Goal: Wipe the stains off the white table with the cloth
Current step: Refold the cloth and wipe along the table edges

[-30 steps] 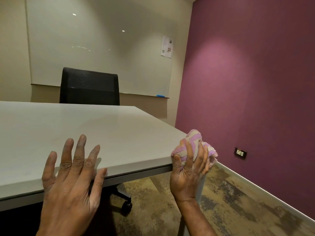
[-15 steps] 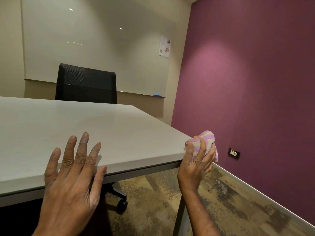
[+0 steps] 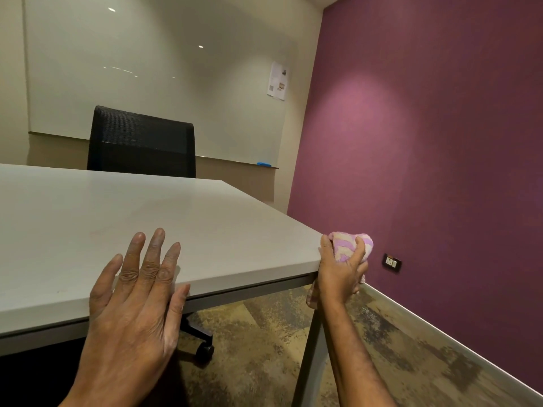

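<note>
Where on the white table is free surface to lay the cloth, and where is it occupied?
The white table is bare from the left hand at its near edge back to the black chair, and right to the corner where the right hand grips the cloth. Crowded only under the left hand.

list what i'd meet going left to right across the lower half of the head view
left hand spread over the white table's near edge → right hand gripping the cloth at the table's corner → wall socket
</note>
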A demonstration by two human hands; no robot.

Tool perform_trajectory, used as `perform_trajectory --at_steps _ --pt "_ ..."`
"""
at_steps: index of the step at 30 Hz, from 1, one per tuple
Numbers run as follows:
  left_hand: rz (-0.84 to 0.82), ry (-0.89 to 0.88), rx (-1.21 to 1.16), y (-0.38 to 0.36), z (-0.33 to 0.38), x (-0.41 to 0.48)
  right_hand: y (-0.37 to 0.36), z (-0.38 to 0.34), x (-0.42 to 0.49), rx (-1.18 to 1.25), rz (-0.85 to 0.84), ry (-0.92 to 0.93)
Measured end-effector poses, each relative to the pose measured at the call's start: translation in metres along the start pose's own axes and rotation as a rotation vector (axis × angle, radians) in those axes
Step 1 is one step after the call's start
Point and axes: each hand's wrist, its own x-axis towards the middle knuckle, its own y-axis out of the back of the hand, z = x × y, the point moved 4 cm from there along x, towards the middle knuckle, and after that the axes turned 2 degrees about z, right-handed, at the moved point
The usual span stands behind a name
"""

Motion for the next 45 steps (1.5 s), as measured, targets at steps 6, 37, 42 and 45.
perform_trajectory --at_steps 6,37,42,45 --pt "-0.039 0.014 -0.038 0.004 0.0 0.002 -0.004 -0.003 -0.016 0.003 0.082 -0.01" --pt "-0.197 0.063 -0.277 0.01 -0.007 0.003 -0.035 -0.052 -0.212 -0.05 -0.177 0.352" --pt "-0.192 0.125 -0.413 0.012 -0.01 0.002 -0.034 -0.057 -0.237 -0.019 -0.194 0.571" --pt "-0.184 0.16 -0.467 0.017 -0.009 0.003 -0.034 -0.065 -0.247 -0.09 -0.159 0.717"
